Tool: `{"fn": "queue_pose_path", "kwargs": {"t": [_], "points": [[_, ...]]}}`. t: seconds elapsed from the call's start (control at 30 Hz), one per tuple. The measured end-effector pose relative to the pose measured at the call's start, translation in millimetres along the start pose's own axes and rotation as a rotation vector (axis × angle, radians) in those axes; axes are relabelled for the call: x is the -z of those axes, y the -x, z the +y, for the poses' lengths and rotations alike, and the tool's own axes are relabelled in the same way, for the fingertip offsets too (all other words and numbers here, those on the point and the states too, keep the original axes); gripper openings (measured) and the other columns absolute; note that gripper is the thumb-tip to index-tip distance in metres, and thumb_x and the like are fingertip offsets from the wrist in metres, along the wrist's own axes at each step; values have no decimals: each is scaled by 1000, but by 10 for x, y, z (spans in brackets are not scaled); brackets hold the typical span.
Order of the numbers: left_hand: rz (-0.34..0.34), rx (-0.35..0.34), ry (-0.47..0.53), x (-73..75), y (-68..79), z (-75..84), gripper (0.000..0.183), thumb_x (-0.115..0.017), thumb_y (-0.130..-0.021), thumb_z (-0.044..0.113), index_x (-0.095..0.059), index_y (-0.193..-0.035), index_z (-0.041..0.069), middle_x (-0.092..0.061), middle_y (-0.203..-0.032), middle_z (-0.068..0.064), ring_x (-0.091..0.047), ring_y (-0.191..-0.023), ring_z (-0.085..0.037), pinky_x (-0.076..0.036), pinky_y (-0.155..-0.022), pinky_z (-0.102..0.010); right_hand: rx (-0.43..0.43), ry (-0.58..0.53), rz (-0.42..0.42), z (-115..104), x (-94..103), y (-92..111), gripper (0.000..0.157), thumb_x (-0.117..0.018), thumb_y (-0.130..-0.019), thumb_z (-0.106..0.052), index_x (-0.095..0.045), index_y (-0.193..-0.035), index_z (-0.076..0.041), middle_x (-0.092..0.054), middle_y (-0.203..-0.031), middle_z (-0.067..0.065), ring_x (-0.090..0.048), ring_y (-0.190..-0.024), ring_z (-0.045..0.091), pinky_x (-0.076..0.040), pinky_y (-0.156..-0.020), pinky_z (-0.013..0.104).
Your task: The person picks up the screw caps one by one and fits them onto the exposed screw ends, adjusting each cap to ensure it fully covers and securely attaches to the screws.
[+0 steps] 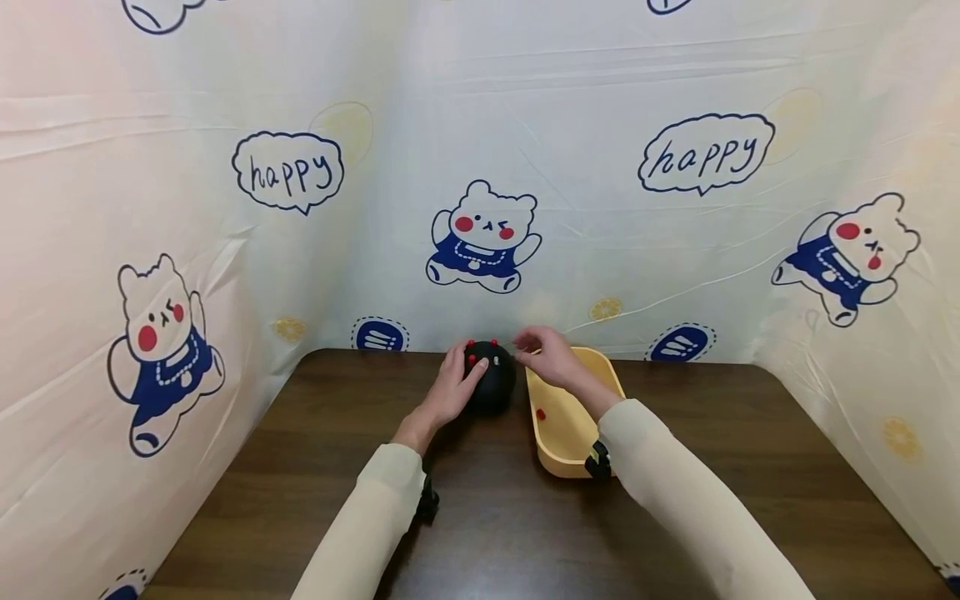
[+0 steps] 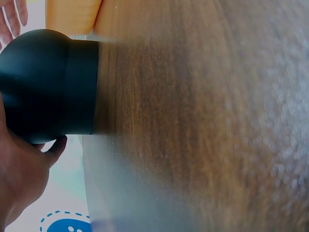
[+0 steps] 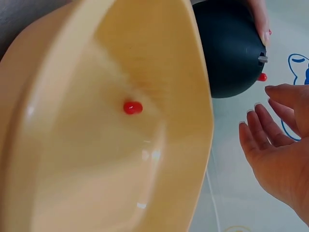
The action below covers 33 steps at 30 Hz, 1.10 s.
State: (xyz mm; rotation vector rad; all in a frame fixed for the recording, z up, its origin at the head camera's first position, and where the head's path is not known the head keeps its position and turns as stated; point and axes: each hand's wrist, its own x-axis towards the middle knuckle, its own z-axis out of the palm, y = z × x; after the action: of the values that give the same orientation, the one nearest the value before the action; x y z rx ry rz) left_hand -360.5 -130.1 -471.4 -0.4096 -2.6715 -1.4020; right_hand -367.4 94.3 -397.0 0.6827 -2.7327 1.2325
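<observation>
A black dome-shaped object [image 1: 491,395] with a flat-ended base stands near the table's back edge. Small red caps [image 1: 472,359] stick out of its top, and a bare metal screw [image 3: 263,59] shows there in the right wrist view. My left hand [image 1: 450,390] grips the dome's left side, the thumb lying toward its front. Just right of the dome, my right hand [image 1: 553,358] hovers over the back of a yellow tray [image 1: 573,468]; its fingers are loosely bent with nothing visible between them. One red cap [image 3: 133,107] lies inside the tray.
The brown wooden table [image 1: 480,533] carries the dome and the tray side by side. A pale cloth [image 1: 585,250] printed with bears hangs right behind the table's back edge and along both sides.
</observation>
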Motion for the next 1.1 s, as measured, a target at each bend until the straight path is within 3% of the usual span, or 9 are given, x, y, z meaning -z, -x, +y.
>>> {"fn": "queue_pose_path", "kwargs": {"t": [0.8, 1.1], "points": [[-12, -8, 3, -3, -12, -13, 82, -42, -101, 66, -21, -160, 12, -24, -163, -12, -31, -143, -33, -26, -119, -58, 11, 23, -29, 269, 134, 221, 24, -67, -94, -2, -66, -116, 9, -68, -111, 23, -66, -102, 36, -55, -91, 49], [-9, -11, -12, -15, -22, -44, 81, -40, -102, 66, -21, -160, 12, -24, -163, -11, -30, -143, -31, -26, -120, -57, -31, 23, -58, 351, 141, 331, 25, -68, -94, -5, -66, -116, 7, -68, -113, 21, -66, -104, 36, -55, -89, 47]]}}
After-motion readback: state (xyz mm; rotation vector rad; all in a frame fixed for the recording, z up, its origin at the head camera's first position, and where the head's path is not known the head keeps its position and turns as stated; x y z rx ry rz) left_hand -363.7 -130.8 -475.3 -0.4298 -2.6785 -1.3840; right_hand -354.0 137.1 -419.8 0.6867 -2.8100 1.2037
